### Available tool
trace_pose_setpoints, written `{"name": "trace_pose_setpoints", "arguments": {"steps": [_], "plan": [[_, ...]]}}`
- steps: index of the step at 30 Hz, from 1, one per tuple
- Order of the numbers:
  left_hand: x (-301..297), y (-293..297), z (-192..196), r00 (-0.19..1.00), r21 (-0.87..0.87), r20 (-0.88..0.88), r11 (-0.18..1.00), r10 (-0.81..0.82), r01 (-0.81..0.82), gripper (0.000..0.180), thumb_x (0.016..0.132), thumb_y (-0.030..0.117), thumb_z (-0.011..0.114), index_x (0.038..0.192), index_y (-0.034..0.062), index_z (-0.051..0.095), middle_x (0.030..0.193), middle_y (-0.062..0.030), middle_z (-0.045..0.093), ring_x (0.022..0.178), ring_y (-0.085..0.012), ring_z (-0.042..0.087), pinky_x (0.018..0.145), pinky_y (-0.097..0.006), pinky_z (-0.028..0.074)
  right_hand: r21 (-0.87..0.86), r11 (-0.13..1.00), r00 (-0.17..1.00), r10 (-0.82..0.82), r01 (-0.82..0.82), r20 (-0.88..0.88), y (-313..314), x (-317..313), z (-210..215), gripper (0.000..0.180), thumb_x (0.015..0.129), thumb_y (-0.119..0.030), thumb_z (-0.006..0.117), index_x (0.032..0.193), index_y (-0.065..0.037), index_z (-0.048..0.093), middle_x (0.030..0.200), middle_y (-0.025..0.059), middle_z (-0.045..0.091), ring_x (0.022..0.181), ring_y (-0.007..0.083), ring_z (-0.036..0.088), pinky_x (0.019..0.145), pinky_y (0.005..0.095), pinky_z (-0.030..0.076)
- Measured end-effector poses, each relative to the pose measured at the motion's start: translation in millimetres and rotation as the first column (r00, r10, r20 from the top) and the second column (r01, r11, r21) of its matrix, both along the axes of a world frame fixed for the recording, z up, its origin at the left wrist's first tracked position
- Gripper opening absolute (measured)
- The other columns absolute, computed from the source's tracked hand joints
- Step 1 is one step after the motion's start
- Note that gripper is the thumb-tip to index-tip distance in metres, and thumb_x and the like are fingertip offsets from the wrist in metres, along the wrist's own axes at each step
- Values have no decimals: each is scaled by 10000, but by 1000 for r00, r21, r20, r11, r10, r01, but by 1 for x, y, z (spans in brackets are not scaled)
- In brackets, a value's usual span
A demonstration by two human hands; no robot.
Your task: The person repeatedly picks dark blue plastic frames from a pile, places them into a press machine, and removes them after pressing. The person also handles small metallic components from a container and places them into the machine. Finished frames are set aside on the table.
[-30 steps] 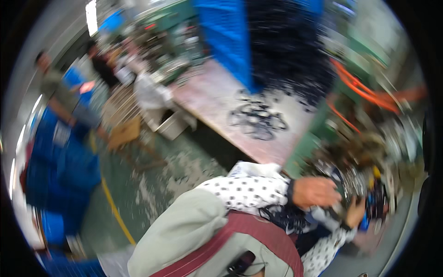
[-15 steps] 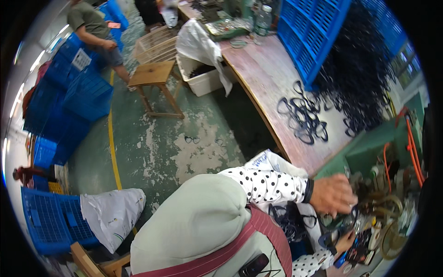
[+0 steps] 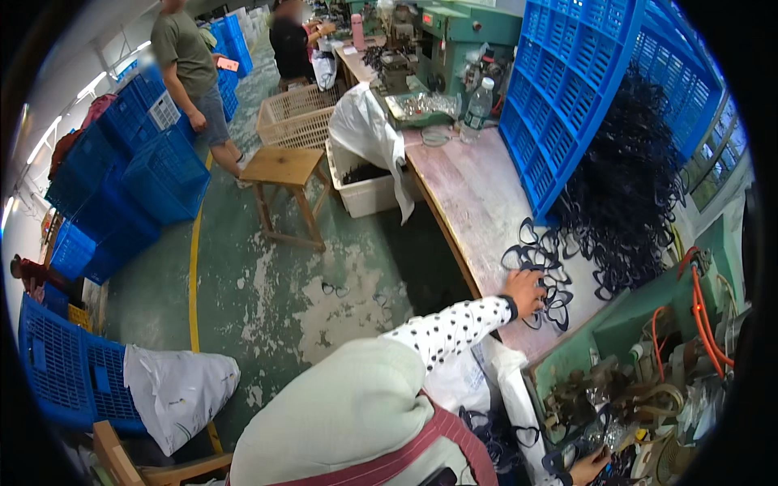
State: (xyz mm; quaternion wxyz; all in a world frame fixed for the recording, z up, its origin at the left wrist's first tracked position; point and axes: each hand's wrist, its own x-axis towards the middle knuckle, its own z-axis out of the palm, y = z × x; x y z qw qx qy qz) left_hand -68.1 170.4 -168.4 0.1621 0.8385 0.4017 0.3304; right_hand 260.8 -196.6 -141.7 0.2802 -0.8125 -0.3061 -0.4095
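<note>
My left hand (image 3: 525,293) reaches out over the worktable, fingers spread onto the edge of a loose group of dark eyeglass frames (image 3: 554,279). Beyond it, a large heap of the same frames (image 3: 628,178) spills from a blue plastic crate (image 3: 555,89) tipped on its side. Low at the right, my right hand (image 3: 590,468) is beside a green machine (image 3: 604,336), its fingers drawn together. What they hold is too small and hidden to make out. More dark frames (image 3: 490,441) lie in a white bag near my lap.
The wooden worktable (image 3: 466,186) carries a clear bottle (image 3: 478,109). Orange hoses (image 3: 703,312) run along the machine. A wooden stool (image 3: 284,166) and a white bin (image 3: 369,194) stand on the green floor. Blue crates (image 3: 134,194) are stacked left; a person (image 3: 186,65) stands beside them.
My left hand has moved from beside the machine up and left to the loose frames on the table. The view has tilted upward. My right hand stays by the machine.
</note>
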Motion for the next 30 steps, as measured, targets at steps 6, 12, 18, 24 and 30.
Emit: {"name": "trace_pose_setpoints", "arguments": {"steps": [6,12,18,24,30], "plan": [[3,46,-34,941,202,62,928,-332,314,292,717,157,729,988,52,701,1292,-201,538,1053,-382,549,873,-441,485,-19,994,881,85,-106,-465,0,-16,24,264,971,-237,571,1080,-12,657,1008,132,683,892,271,641,808,339,494],[1,27,21,904,315,-425,930,-40,190,140,722,168,611,774,92,717,872,-82,647,947,-308,584,762,-459,466,411,885,670,444,-220,-595,-10,-20,36,186,900,-70,646,1043,48,664,1012,115,678,907,193,621,834,306,504],[-10,59,51,952,415,-300,889,-68,194,30,708,141,657,704,141,628,727,-64,624,840,-292,588,676,-468,415,572,732,435,680,-370,-590,55,-106,125,207,818,-27,678,1016,25,708,920,65,694,782,116,616,716,243,495],[14,41,87,965,18,257,999,-50,47,164,959,226,541,968,69,590,724,-145,671,561,-276,651,468,-404,469,761,575,187,818,-302,-544,79,-131,144,386,759,-12,712,1099,35,535,862,63,683,690,47,535,587,192,405],[16,-40,143,794,-28,572,962,-206,270,224,1027,212,443,968,21,543,698,-39,631,467,-63,473,432,-217,371,619,703,256,707,-350,-659,80,-123,172,469,729,-35,733,1129,45,502,825,65,670,643,54,532,579,208,425]]}}
